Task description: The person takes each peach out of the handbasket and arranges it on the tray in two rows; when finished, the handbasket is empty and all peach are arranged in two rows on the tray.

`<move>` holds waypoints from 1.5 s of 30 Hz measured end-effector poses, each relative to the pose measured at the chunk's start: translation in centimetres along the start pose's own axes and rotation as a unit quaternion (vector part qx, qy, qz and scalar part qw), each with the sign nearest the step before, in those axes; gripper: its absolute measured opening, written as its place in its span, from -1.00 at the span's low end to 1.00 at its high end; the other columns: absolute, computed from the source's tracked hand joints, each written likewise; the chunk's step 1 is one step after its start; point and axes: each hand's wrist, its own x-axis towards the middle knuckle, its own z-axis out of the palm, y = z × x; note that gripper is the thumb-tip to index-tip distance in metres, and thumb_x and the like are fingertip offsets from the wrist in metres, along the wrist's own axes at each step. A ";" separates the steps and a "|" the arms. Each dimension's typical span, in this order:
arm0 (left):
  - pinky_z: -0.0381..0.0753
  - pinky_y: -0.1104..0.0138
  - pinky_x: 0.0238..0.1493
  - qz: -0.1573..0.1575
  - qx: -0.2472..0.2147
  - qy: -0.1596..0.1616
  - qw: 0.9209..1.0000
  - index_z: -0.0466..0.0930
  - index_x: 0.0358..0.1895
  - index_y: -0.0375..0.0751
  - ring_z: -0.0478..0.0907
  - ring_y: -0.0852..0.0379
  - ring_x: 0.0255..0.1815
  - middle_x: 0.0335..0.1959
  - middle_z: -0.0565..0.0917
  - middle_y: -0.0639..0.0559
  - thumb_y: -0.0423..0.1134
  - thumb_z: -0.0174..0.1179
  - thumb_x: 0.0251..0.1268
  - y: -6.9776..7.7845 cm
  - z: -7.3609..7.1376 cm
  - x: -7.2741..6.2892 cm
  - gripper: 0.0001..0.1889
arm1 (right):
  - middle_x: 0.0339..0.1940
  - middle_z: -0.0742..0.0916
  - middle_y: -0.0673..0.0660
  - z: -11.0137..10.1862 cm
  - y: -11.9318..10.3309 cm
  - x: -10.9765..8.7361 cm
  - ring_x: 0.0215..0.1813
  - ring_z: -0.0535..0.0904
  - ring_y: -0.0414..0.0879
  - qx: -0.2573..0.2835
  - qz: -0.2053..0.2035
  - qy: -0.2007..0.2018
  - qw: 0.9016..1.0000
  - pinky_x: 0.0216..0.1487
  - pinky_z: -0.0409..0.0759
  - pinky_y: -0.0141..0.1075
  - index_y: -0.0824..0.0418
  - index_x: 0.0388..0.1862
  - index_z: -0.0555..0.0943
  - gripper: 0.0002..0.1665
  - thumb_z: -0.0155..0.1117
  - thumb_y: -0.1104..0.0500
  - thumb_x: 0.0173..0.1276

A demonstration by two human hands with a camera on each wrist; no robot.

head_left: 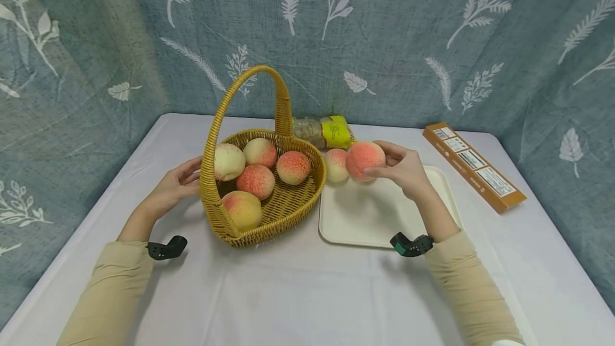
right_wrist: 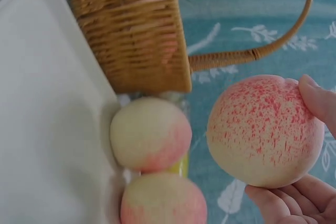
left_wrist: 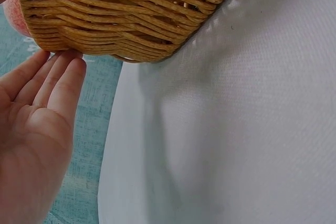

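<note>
My right hand (head_left: 407, 174) grips a pink-speckled peach (head_left: 362, 159) between thumb and fingers, raised over the back left part of a cream tray (head_left: 355, 220). In the right wrist view, two more peaches lie at the tray's edge, a pale one (right_wrist: 149, 134) and another (right_wrist: 164, 203) beside it. A woven wicker basket (head_left: 283, 223) with a tall handle stands left of the tray, with several peaches (head_left: 255, 181) inside. At the basket's left end my left hand (head_left: 165, 192) touches its outer wall, the fingers nearly straight in the left wrist view.
Behind the basket lies a clear bag with a yellow label (head_left: 336, 131). A long brown box (head_left: 473, 167) with white labels lies at the back right. White cloth (head_left: 288, 298) covers the table, and a patterned blue-green curtain (head_left: 384, 57) hangs behind and at both sides.
</note>
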 end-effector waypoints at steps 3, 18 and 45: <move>0.41 0.59 0.08 0.004 -0.004 0.000 1.000 -0.15 0.53 -0.41 0.19 -0.12 0.43 0.46 0.06 -0.40 -0.41 0.14 0.34 0.1 0.0 0.0 -0.19 | 0.31 0.51 0.36 -1.0 0.2 -0.4 0.00 0.60 -0.33 -0.004 0.000 0.011 1.000 -0.02 0.62 -0.41 0.41 0.39 0.34 -0.19 0.39 0.47 0.13; 0.40 0.61 0.09 -0.001 0.009 0.003 1.000 -0.15 0.52 -0.43 0.08 -0.32 0.45 0.49 0.03 -0.42 -0.41 0.15 0.31 0.1 0.2 -0.2 -0.18 | 0.39 0.41 0.33 -5.0 1.7 -1.5 0.24 0.52 -0.09 -0.044 0.043 0.090 0.994 0.03 0.54 -0.50 0.36 0.46 0.27 -0.13 0.43 0.26 0.21; 0.40 0.61 0.08 0.005 0.005 0.003 1.000 -0.14 0.52 -0.45 0.19 -0.13 0.43 0.48 0.04 -0.45 -0.41 0.16 0.31 0.1 0.1 -0.1 -0.17 | 0.26 0.50 0.42 -5.7 4.6 0.8 -0.13 0.55 -0.26 -0.109 0.132 0.110 0.979 -0.04 0.57 -0.46 0.48 0.33 0.39 -0.24 0.33 0.06 0.28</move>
